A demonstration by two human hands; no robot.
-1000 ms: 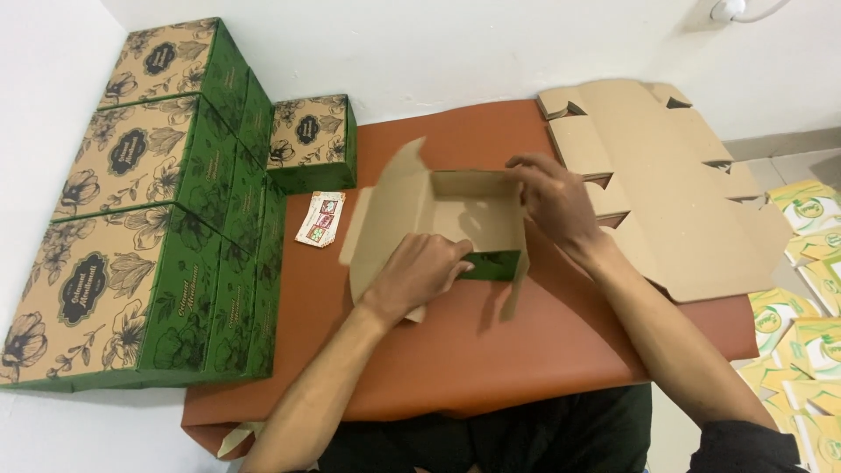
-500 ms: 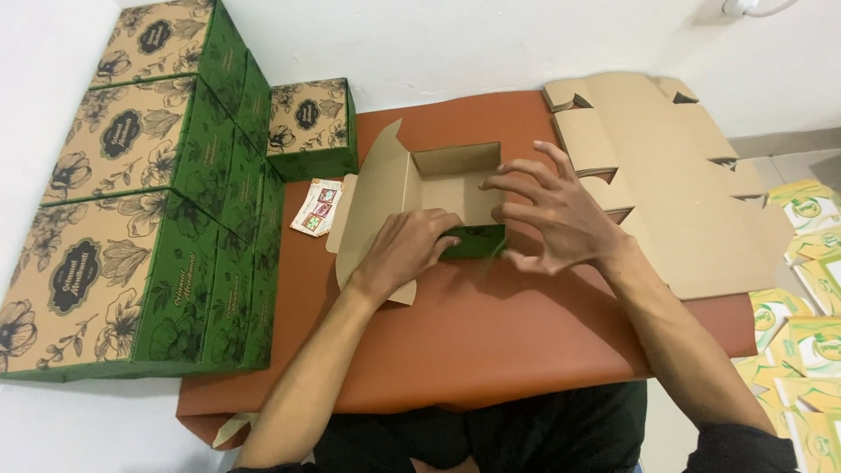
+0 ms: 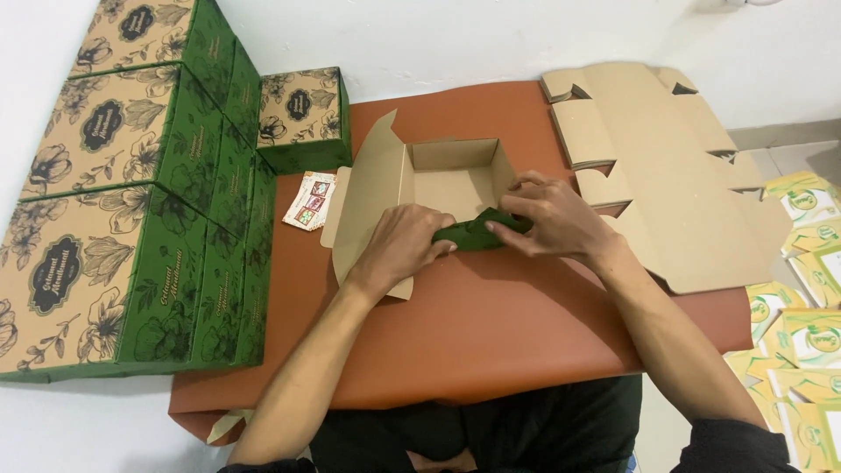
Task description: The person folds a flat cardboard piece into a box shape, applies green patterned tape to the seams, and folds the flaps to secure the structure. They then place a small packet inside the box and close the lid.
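A half-built brown cardboard box with a green printed outside (image 3: 451, 180) sits mid-worktop on the rust-brown worktop (image 3: 491, 324). Its far and side walls stand; its lid flap lies open to the left. The left hand (image 3: 399, 250) and right hand (image 3: 547, 219) press the near green wall, fingers (image 3: 508, 229) curled closed on it. That wall seems unfinished. Finished green floral boxes (image 3: 131, 219) are stacked far left; flat cardboard blanks (image 3: 666, 158) wait right.
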